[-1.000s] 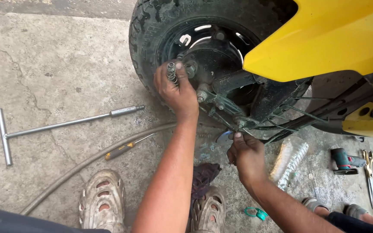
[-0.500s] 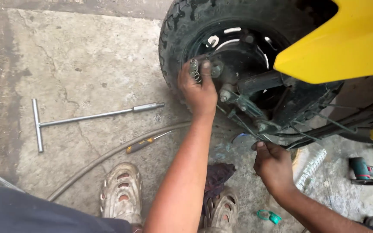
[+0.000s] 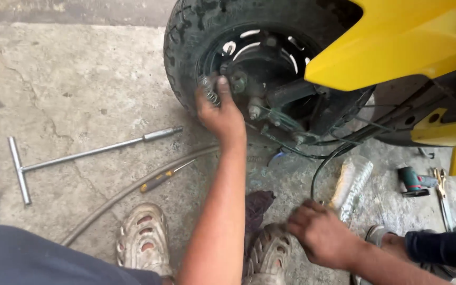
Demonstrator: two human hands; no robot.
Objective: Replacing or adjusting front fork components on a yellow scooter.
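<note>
Coil spring [image 3: 208, 91] pinched by left hand [image 3: 221, 115] at wheel hub [image 3: 257, 74], right hand [image 3: 320, 234] low

A repair workshop for scooters — a yellow scooter [image 3: 397, 42] stands on a stained, cracked concrete floor [image 3: 69, 84], its wheel [image 3: 228, 47] exposed, with a T-handle wrench [image 3: 80, 155], a screwdriver [image 3: 162, 178] and a hose [image 3: 127, 195] lying about.

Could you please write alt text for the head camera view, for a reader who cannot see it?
A person's left hand holds a coiled metal spring against the hub of a black scooter wheel under yellow bodywork. The right hand hangs low over the concrete floor, where a T-handle wrench lies.
</note>
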